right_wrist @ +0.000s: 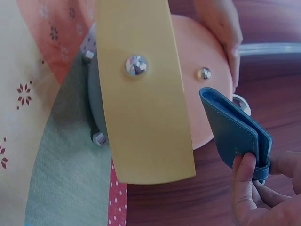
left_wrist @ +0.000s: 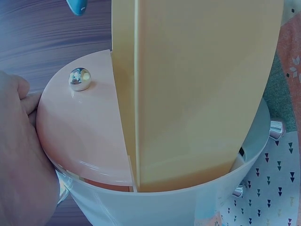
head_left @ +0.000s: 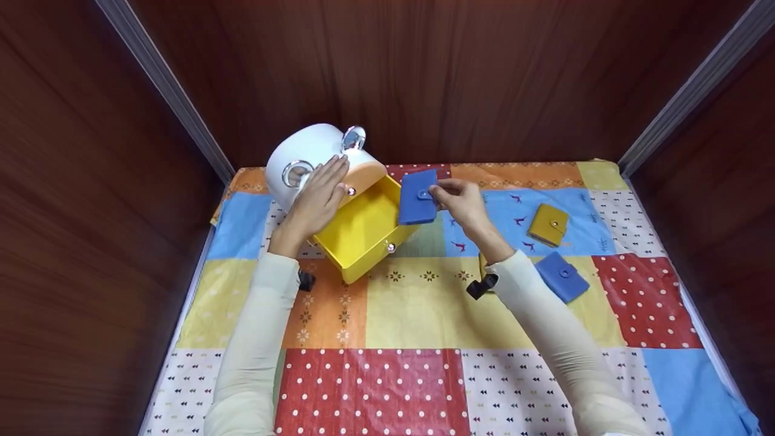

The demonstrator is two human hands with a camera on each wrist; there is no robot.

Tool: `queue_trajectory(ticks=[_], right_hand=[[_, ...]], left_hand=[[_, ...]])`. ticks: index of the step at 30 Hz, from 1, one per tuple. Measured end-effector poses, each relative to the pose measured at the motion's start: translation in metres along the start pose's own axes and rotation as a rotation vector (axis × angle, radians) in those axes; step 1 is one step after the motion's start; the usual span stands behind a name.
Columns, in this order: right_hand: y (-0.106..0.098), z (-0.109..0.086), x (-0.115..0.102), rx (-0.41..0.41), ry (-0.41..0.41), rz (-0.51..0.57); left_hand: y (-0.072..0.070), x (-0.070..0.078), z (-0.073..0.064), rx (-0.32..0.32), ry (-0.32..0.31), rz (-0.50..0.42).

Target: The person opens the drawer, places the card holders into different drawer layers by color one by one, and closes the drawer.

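A white rounded drawer box [head_left: 312, 142] with two silver rings on top stands at the back left of the table. Its lower yellow drawer [head_left: 357, 233] is pulled out, while the orange upper drawer [left_wrist: 80, 127] with a round knob is in. My left hand [head_left: 318, 203] rests on top of the box with straight fingers. Between thumb and fingers my right hand [head_left: 465, 206] pinches a blue snap wallet [head_left: 418, 209] by its strap side. In the head view the wallet overlaps the right corner of the yellow drawer; the right wrist view shows the wallet [right_wrist: 230, 129] held upright.
To the right lie a mustard-yellow wallet [head_left: 545, 223] and a second blue wallet [head_left: 562, 277]. Another yellow item [head_left: 483, 266] is mostly hidden by my right wrist. A patchwork cloth [head_left: 418, 309] covers the table, with dark wooden panels [head_left: 484, 79] behind and at both sides.
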State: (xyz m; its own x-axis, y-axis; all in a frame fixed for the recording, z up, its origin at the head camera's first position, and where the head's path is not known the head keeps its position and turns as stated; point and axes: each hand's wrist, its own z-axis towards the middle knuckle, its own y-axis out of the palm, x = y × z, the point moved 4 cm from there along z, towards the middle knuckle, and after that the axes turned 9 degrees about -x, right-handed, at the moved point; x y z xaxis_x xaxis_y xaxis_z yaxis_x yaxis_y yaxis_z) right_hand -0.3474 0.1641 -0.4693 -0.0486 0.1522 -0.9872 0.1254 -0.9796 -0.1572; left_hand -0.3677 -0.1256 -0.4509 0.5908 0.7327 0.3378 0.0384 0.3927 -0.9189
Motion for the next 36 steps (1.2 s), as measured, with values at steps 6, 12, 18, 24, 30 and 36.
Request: queue_trajectory(ticks=[6, 12, 18, 24, 30, 36], right_hand=[[0.014, 0.005, 0.001, -0.026, -0.003, 0.002], [0.028, 0.009, 0.002, -0.059, 0.001, 0.0], [0.041, 0.012, 0.003, -0.097, -0.006, -0.006], [0.052, 0.013, 0.005, -0.131, 0.006, -0.002], [0.064, 0.014, 0.006, -0.136, 0.027, -0.013], [0.074, 0.012, 0.004, -0.169, 0.022, -0.018]], left_hand=[[0.001, -0.001, 0.001, -0.001, -0.003, 0.006], [0.0, -0.001, 0.001, -0.004, 0.001, 0.003], [0.0, 0.0, 0.0, 0.002, 0.005, 0.006], [0.0, -0.001, 0.001, 0.01, 0.012, 0.009], [0.0, -0.001, 0.0, 0.01, 0.016, 0.007], [0.0, 0.0, 0.0, 0.012, 0.015, 0.008]])
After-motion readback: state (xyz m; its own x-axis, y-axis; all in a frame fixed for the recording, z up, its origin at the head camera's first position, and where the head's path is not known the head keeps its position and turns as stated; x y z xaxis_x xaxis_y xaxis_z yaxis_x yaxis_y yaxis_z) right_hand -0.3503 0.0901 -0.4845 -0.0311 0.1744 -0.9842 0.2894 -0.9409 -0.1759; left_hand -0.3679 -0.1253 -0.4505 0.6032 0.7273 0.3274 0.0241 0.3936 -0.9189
